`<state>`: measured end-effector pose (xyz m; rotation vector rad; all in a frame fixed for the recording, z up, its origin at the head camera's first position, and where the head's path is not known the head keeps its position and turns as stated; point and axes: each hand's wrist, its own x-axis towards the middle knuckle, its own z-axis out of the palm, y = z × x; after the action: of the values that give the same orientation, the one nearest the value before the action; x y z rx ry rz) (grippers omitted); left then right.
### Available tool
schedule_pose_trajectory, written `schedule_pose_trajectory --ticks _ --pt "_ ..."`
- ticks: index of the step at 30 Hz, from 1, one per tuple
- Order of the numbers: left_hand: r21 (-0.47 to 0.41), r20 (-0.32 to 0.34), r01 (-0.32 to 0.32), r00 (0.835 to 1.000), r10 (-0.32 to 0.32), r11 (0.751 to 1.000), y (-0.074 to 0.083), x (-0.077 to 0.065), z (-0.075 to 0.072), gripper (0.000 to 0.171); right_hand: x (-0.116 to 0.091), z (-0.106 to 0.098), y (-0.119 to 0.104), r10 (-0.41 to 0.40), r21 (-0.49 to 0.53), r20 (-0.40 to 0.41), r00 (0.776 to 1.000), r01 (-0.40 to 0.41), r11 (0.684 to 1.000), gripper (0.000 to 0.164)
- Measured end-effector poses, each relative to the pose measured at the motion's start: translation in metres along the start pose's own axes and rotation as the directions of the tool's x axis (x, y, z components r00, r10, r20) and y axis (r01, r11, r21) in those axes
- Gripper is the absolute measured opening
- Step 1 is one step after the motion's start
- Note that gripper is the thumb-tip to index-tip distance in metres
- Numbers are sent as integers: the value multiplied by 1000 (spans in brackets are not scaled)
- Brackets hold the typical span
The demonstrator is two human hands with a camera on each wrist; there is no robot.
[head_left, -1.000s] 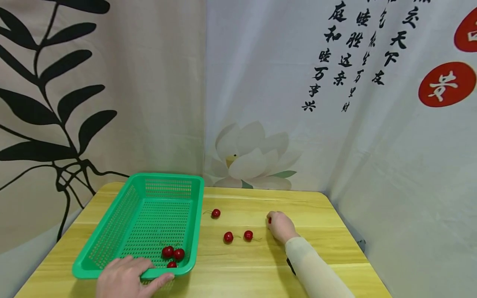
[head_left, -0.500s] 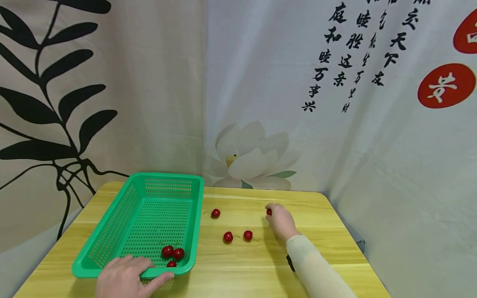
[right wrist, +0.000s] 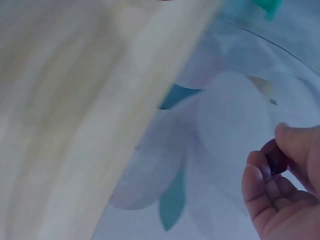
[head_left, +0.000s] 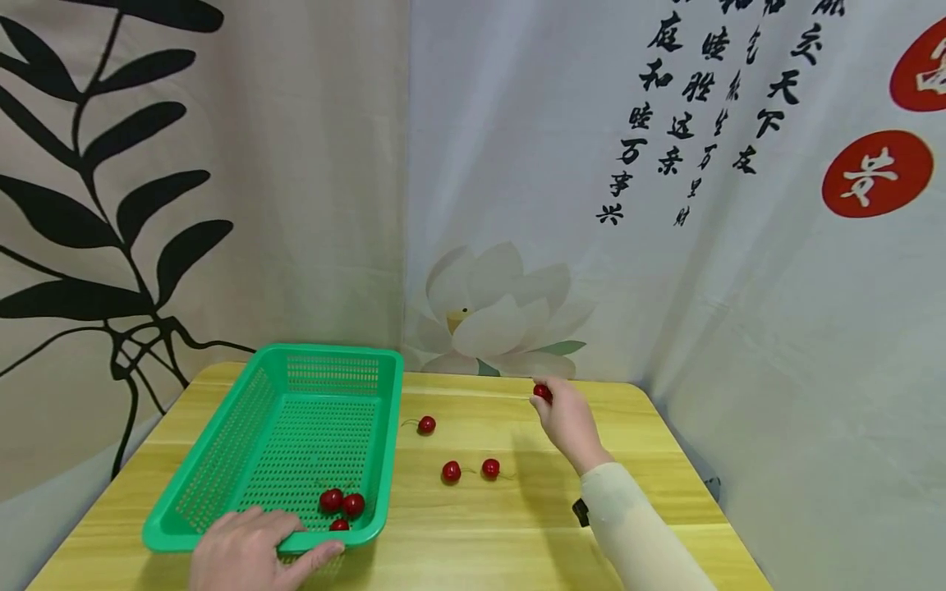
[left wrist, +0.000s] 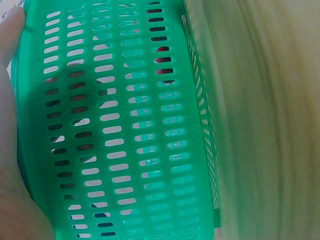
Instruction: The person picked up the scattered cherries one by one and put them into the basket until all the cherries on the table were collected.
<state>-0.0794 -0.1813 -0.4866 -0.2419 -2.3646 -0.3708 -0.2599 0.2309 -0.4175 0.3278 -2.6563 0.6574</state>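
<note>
My left hand (head_left: 247, 552) grips the near rim of a green perforated plastic basket (head_left: 392, 460), thumb outside and fingers over the edge. In the left wrist view, the basket's slotted wall (left wrist: 115, 130) fills the middle, with the hand along its rim at the left. Several red cherries (head_left: 332, 500) lie in the basket's near right corner. My right hand (head_left: 569, 419) pinches one cherry (head_left: 543, 393) above the far part of the table. The right wrist view shows this cherry (right wrist: 275, 157) between thumb and curled fingers.
On the yellow wooden table (head_left: 458, 533), a loose cherry (head_left: 426, 425) lies right of the basket. Closer in are a second cherry (head_left: 451, 472) and a third cherry (head_left: 491, 469), side by side. A printed curtain (head_left: 510, 164) hangs behind the table.
My right hand has lifted the cherry off the table and moved it up and away, toward the far edge. The left hand and basket have stayed in place.
</note>
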Motion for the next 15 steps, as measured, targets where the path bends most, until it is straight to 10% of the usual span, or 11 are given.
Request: schedule_pose_trajectory --ticks 5,8,10,15 --pt "0 1 -1 1000 1 1000 0 0 0 47 -1 -23 -16 67 246 -154 986 -28 969 32" --pt "-1 -6 -9 1000 9 1000 -1 0 1 47 -3 -35 -27 155 482 -172 973 -54 875 31" --pt "-1 -8 -12 1000 12 1000 -1 0 2 47 -5 -41 -35 201 655 -155 967 -52 754 32" --pt "0 -17 -14 1000 14 1000 -1 -1 1 47 -7 -49 -59 256 954 -66 964 -14 300 35"
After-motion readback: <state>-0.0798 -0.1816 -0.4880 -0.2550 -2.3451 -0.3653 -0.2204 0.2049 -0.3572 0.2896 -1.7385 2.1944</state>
